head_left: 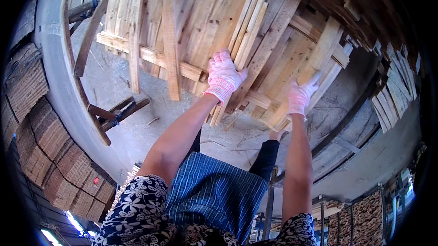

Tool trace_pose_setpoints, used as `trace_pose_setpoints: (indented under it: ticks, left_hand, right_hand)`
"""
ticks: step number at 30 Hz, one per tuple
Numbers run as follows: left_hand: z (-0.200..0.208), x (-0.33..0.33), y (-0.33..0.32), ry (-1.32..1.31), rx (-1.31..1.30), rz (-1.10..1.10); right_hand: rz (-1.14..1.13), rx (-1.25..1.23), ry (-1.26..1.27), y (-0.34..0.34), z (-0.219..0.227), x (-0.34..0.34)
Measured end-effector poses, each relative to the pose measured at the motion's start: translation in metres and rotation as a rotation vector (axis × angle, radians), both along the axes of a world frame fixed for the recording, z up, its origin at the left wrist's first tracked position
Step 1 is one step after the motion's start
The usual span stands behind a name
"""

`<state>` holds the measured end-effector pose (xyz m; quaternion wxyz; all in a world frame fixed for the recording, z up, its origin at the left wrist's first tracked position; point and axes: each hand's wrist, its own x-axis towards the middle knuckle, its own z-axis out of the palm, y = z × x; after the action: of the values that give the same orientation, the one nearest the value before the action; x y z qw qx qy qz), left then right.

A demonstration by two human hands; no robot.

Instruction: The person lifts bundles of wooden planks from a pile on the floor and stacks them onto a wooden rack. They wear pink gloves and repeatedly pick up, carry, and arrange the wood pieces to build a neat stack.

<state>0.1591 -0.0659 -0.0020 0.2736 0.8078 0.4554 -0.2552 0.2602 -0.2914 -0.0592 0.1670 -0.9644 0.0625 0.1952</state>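
Wooden boards (196,15) lie side by side in a broad, uneven spread ahead of the person, above the grey floor (150,91); brown stacks (68,164) line the left side; a dark wooden frame (82,77) stands nearer, beside the spread; a wide pale board (315,56) runs along the right; slim strips (251,22) lie together near the middle; the gloved hands are apart, left hand (226,76) across the strips, right hand (302,95) at the pale board's edge; how firmly either grips, I cannot tell.
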Motion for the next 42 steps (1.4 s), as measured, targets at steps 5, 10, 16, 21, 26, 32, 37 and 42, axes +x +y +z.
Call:
trace_pose_setpoints:
  ticks: [5, 10, 16, 21, 26, 32, 37, 42]
  left_hand:
    - [0.0, -0.004, 0.006, -0.078, -0.109, 0.038]
    - [0.014, -0.012, 0.014, -0.243, -0.308, 0.142]
    - [0.027, 0.003, -0.08, -0.516, -0.575, 0.044]
    - [-0.002, 0.07, -0.132, -0.253, -0.784, 0.255]
    - [-0.028, 0.044, -0.145, -0.334, -0.555, 0.186]
    - [0.043, -0.046, -0.067, -0.555, -0.479, -0.103]
    - [0.065, -0.05, 0.122, -0.21, 0.222, 0.039]
    - [0.031, -0.031, 0.196, -0.208, 0.138, 0.173]
  right_hand:
    - [0.352, 0.197, -0.027, -0.008, -0.043, -0.038]
    - [0.017, 0.536, 0.085, 0.07, -0.034, -0.072]
    - [-0.073, 0.761, 0.182, 0.001, 0.037, -0.037]
    - [-0.414, 0.688, 0.065, -0.012, 0.067, -0.01]
    - [-0.085, 0.401, 0.092, -0.001, 0.04, -0.016]
    - [0.098, 0.207, -0.082, 0.0, 0.027, -0.044]
    - [0.043, 0.043, 0.113, 0.029, 0.039, -0.036]
    - [0.01, 0.337, 0.116, 0.072, 0.042, -0.054]
